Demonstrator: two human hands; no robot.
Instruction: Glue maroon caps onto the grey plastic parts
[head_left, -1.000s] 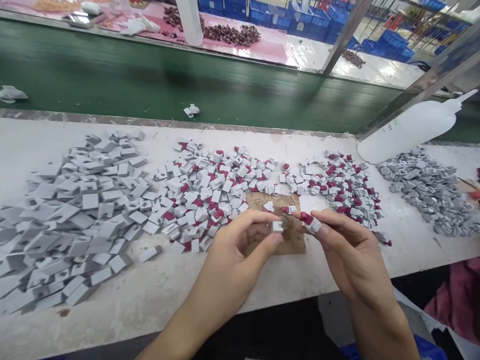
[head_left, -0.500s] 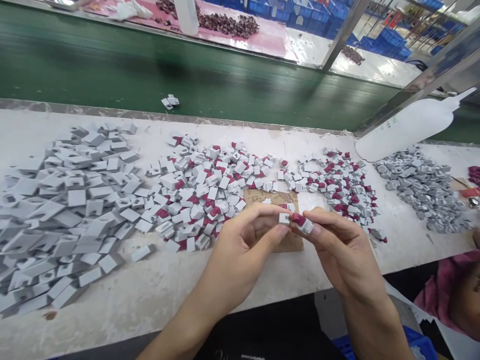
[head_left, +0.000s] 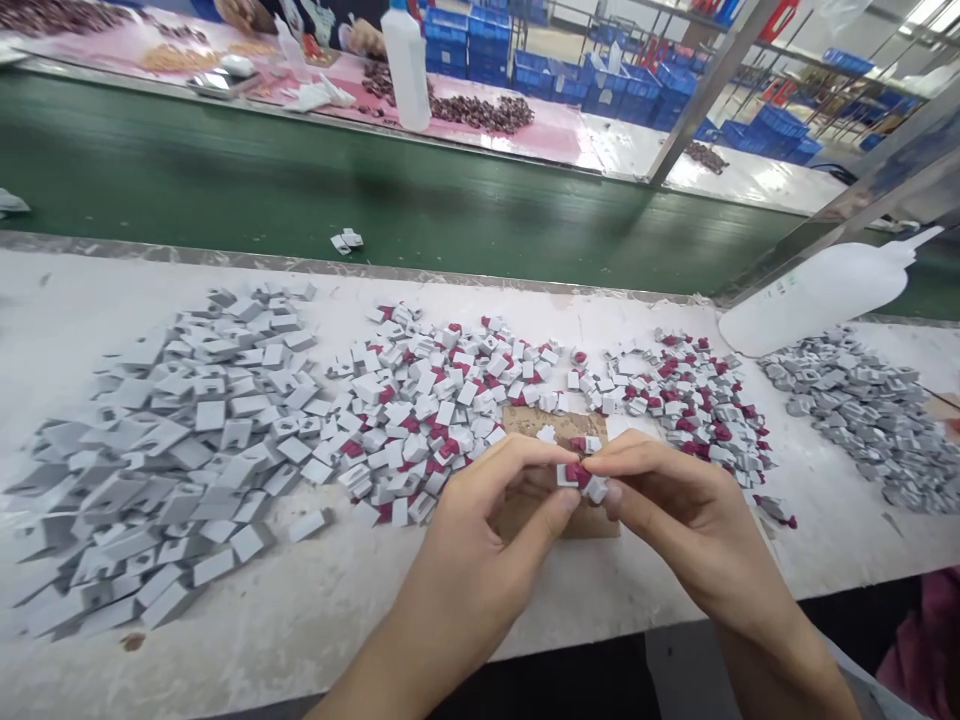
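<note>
Over a piece of brown cardboard [head_left: 592,524], my left hand [head_left: 491,530] pinches a small grey block [head_left: 565,476] between thumb and forefinger. My right hand [head_left: 679,505] pinches a grey piece with a dark red part [head_left: 595,488]. The two pieces touch at the fingertips, with dark red between them. Just behind the fingers, another grey and red piece [head_left: 585,443] lies on the cardboard. Mixed grey and red pieces [head_left: 442,390] are heaped to the left of the hands, and a similar heap [head_left: 694,390] lies to the right.
Larger grey blocks [head_left: 202,440] cover the left of the white table [head_left: 360,620]. At the right are small grey parts [head_left: 870,410] and a white bottle [head_left: 821,290]. A green belt [head_left: 247,190] runs behind. Across it, a person's hands show near another bottle [head_left: 407,70].
My hands have brought the two pieces together; before, a gap showed between them. The view has tilted up, showing more of the far table and a person's hands there.
</note>
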